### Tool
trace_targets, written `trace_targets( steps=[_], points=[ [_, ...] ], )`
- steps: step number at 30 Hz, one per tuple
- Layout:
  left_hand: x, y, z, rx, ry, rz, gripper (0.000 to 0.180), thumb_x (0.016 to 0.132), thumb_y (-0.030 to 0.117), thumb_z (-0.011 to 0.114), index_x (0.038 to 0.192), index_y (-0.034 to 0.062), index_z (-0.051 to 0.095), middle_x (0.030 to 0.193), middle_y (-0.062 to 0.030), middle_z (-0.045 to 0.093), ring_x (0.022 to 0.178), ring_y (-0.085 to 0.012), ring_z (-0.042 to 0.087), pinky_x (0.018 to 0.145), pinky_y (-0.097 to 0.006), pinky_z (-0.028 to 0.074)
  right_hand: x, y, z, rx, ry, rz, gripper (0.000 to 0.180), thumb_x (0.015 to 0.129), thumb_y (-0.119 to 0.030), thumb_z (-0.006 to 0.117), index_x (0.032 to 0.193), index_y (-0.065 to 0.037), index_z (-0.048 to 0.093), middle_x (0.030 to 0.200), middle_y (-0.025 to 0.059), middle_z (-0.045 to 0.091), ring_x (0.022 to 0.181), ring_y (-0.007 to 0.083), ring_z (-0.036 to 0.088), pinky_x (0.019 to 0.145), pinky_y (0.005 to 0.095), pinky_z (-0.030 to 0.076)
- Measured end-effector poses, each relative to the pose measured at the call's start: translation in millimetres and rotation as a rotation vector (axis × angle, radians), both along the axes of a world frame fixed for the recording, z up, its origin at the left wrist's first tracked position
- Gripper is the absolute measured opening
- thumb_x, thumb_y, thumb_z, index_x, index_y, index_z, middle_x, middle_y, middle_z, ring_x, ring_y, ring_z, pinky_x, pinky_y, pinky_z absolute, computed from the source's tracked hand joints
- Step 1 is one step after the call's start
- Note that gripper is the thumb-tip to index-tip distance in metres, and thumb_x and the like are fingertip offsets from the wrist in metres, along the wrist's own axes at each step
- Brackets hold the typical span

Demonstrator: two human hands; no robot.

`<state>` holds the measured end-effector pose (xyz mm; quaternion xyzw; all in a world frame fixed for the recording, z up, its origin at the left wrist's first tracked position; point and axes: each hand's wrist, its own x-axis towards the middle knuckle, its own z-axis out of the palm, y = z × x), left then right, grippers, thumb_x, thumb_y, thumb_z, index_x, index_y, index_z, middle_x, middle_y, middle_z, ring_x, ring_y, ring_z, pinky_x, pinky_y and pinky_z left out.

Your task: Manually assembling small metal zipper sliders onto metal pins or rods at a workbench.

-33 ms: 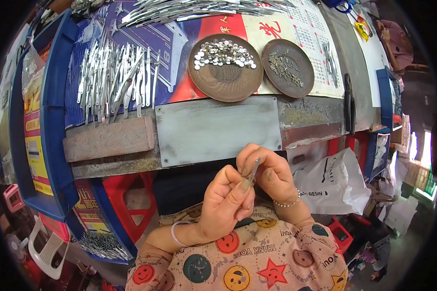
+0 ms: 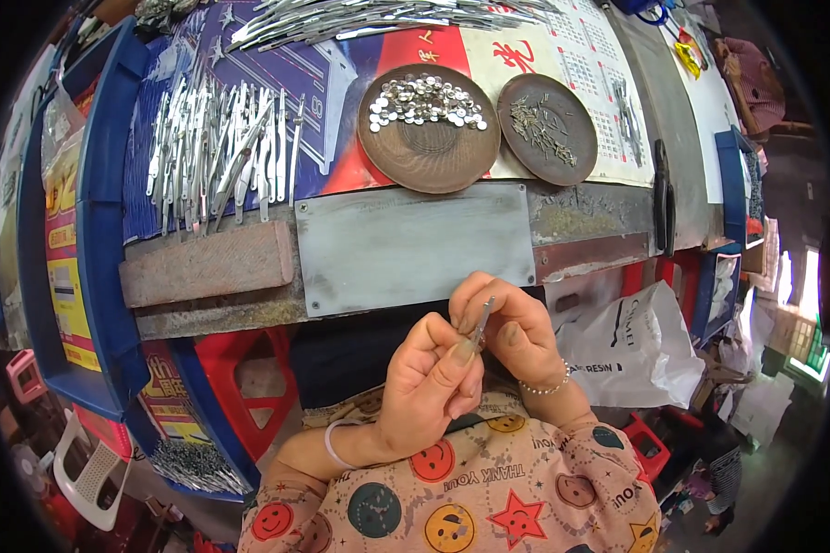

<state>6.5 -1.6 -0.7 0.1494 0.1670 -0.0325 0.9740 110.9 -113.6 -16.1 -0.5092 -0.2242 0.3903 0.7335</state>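
Just beyond my lap, in front of the bench edge, my two hands are close together around a slim, shiny metal piece [image 2: 485, 316]. My left hand [image 2: 429, 376] is closed, with thumb and fingertips pinching its lower part. My right hand [image 2: 512, 334] is curled against the other side, its fingers bent around the piece. The fingers hide much of the piece, so I cannot make out its full shape. Nearest to both hands on the bench is a grey metal plate [image 2: 415, 249], screwed down at its corners.
A brown dish [image 2: 424, 175] holds small shiny discs; a second dish [image 2: 586, 157] holds small pins. Flat metal strips [image 2: 221, 152] lie at the left, more strips [image 2: 378, 20] at the back. A reddish block [image 2: 207, 263], blue bin [image 2: 106, 203] and white bag [image 2: 632, 355] stand around.
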Motion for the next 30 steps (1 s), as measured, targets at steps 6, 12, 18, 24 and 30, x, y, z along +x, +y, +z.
trace_targets(
  steps=[6, 12, 18, 24, 30],
  points=[
    [3, 0, -5, 0.116, -0.008, 0.031, 0.01, 0.099, 0.013, 0.044, 0.094, 0.0066, 0.04, 0.066, -0.0026, 0.047, 0.049, -0.0057, 0.037, 0.045, -0.019, 0.031, -6, -2, 11, -0.155, -0.37, -0.131, 0.011, 0.087, -0.007, 0.058, 0.091, 0.002, 0.053, 0.089, 0.012, 0.056, 0.077, 0.017, 0.054, 0.069, 0.0268, 0.045],
    [4, 1, -2, 0.292, 0.05, 0.122, 0.007, 0.098, 0.009, 0.044, 0.095, 0.0044, 0.041, 0.067, -0.0024, 0.048, 0.051, -0.0047, 0.038, 0.045, -0.018, 0.031, -5, 10, 23, -0.318, -1.064, -0.267, 0.014, 0.074, 0.004, 0.063, 0.084, 0.002, 0.054, 0.079, 0.0148, 0.056, 0.061, 0.028, 0.057, 0.051, 0.0333, 0.048],
    [5, 10, 7, 0.312, 0.045, 0.158, 0.01, 0.098, 0.011, 0.046, 0.092, 0.0062, 0.04, 0.067, -0.0024, 0.045, 0.051, -0.0055, 0.035, 0.045, -0.021, 0.03, 12, 3, 27, -0.127, -1.381, -0.202, 0.015, 0.07, 0.001, 0.066, 0.078, 0.001, 0.054, 0.079, 0.0115, 0.054, 0.06, 0.0233, 0.056, 0.052, 0.0307, 0.048],
    [14, 36, 6, 0.061, 0.048, 0.052, 0.008, 0.098, 0.017, 0.048, 0.095, 0.011, 0.045, 0.069, -0.0019, 0.045, 0.051, -0.0078, 0.036, 0.048, -0.021, 0.03, 79, -14, 58, -0.49, -1.405, -0.458, 0.014, 0.07, 0.003, 0.063, 0.076, -0.003, 0.052, 0.073, 0.0097, 0.054, 0.058, 0.0278, 0.053, 0.05, 0.0347, 0.044],
    [16, 35, 7, -0.235, -0.001, -0.201, 0.023, 0.097, 0.024, 0.049, 0.109, 0.0049, 0.054, 0.073, -0.0025, 0.05, 0.054, -0.0088, 0.038, 0.05, -0.022, 0.033, 126, -9, 45, -0.841, -1.452, -0.367, 0.013, 0.082, -0.011, 0.064, 0.084, -0.003, 0.055, 0.079, 0.0126, 0.056, 0.068, 0.0319, 0.058, 0.06, 0.0386, 0.046]
  ],
)
